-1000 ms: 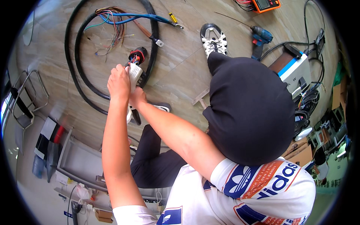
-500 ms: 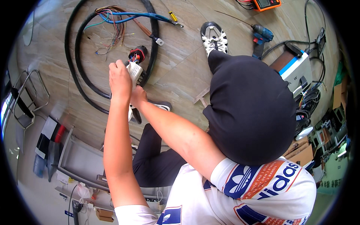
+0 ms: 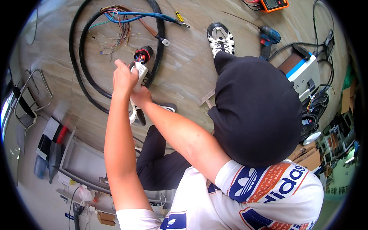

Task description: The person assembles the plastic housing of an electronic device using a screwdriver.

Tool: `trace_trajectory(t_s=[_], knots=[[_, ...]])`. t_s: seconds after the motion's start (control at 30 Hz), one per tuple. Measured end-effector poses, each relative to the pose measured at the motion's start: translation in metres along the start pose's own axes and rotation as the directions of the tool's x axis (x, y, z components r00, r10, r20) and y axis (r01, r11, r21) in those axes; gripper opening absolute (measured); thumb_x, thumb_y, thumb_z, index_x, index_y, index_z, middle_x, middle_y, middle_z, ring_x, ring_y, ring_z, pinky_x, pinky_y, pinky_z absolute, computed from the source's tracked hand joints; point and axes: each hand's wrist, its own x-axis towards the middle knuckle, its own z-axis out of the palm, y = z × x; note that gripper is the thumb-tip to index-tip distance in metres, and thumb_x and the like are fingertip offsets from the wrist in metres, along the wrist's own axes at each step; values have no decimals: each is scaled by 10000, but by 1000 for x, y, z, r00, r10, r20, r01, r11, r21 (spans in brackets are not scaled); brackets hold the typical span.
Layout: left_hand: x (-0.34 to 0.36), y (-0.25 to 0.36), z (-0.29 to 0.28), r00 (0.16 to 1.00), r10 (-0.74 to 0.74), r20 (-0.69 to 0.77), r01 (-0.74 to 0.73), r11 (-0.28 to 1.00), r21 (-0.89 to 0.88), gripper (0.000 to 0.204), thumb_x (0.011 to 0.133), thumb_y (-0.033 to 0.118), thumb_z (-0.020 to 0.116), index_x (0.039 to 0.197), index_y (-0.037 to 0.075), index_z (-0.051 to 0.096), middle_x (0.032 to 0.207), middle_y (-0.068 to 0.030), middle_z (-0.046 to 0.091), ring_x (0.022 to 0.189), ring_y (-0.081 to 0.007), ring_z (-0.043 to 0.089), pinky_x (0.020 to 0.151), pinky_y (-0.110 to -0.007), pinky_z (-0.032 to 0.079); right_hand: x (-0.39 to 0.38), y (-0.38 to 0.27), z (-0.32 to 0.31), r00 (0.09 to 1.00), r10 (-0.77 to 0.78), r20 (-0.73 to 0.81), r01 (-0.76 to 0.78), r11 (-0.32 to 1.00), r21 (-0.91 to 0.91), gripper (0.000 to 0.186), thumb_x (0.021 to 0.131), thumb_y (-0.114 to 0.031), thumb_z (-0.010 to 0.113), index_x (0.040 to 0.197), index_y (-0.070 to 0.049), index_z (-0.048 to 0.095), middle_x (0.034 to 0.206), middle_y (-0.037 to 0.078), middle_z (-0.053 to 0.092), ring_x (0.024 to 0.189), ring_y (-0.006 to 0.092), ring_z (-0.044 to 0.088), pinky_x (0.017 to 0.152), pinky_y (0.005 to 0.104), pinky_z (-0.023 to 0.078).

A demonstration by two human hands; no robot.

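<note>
Nearest: white printed T-shirt (image 3: 203,209), then a raised knee in black trousers (image 3: 257,111) filling the right of centre. Both bare forearms reach up-left, right one crossing over toward the left one. Right hand (image 3: 142,96) is curled narrow around the lower end of a white piece (image 3: 142,71), exact kind unclear, its fingertips hidden. Left hand (image 3: 125,78) sits just left of and above the right, thumb side against the same white piece, one finger raised; can't tell how firmly it grips or what is under the palm. White piece is tilted, between the hands, its upper end next to a black connector (image 3: 145,53) with a red ring, short coloured wires showing at the connector. Connector and hands are over a coiled thick black cable (image 3: 160,27) on the tiled floor (image 3: 191,73). Farther up, inside and across the coil: bunch of thin loose wires (image 3: 123,30), blue cable (image 3: 153,15), and a brown lead (image 3: 148,29) ending in a metal lug (image 3: 165,42). Yellow-handled screwdriver (image 3: 179,16) lies near the blue cable's end. Black-and-white shoe (image 3: 221,40) beyond the knee; cordless drill (image 3: 270,34) with a long bit right of it; orange meter (image 3: 275,4) at the top edge.
</note>
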Motion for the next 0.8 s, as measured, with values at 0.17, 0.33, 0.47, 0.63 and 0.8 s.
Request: trace_trajectory(t_s=[0.17, 0.33, 0.47, 0.63, 0.8], knots=[[-5, -10, 14, 967, 186, -173, -169, 980, 107, 179, 901, 93, 558, 991, -43, 484, 1026, -275, 585, 911, -443, 610, 798, -511, 492, 11, 6, 4, 1000, -4, 2, 4, 1000, -30, 731, 697, -599, 709, 1072, 28, 670, 1104, 257, 667, 1089, 385, 627, 917, 430, 489], [-6, 2, 6, 997, 32, -72, -19, 984, 176, 212, 930, 169, 571, 1024, -16, 530, 968, -273, 631, 899, -457, 622, 781, -506, 497, 18, 11, 8, 999, 33, -11, -34, 999, -36, 733, 688, -602, 711, 1074, 20, 672, 1108, 258, 665, 1091, 380, 627, 920, 428, 490], [1, 6, 0, 992, -125, 30, 119, 979, 168, 217, 918, 138, 578, 1016, -45, 513, 953, -282, 659, 913, -459, 641, 795, -486, 515, 9, 5, 4, 999, 41, 9, -41, 998, -49, 747, 674, -621, 712, 1073, 11, 677, 1100, 249, 671, 1086, 374, 632, 920, 425, 490], [-1, 1, 3, 997, 56, -49, -57, 998, -15, 285, 872, 85, 618, 1074, -41, 463, 934, -307, 651, 911, -474, 634, 793, -494, 508, 4, 2, 2, 1000, 28, 3, -28, 999, -18, 745, 675, -610, 715, 1082, 12, 668, 1099, 242, 674, 1084, 369, 634, 927, 423, 486], [-6, -5, 15, 954, 204, -221, -188, 978, 92, 262, 870, 65, 613, 1056, -30, 455, 902, -278, 650, 887, -460, 638, 757, -508, 506, 10, 5, 7, 999, 13, -32, -15, 998, -58, 706, 707, -578, 709, 1082, 18, 660, 1110, 261, 662, 1099, 385, 621, 932, 432, 483]])
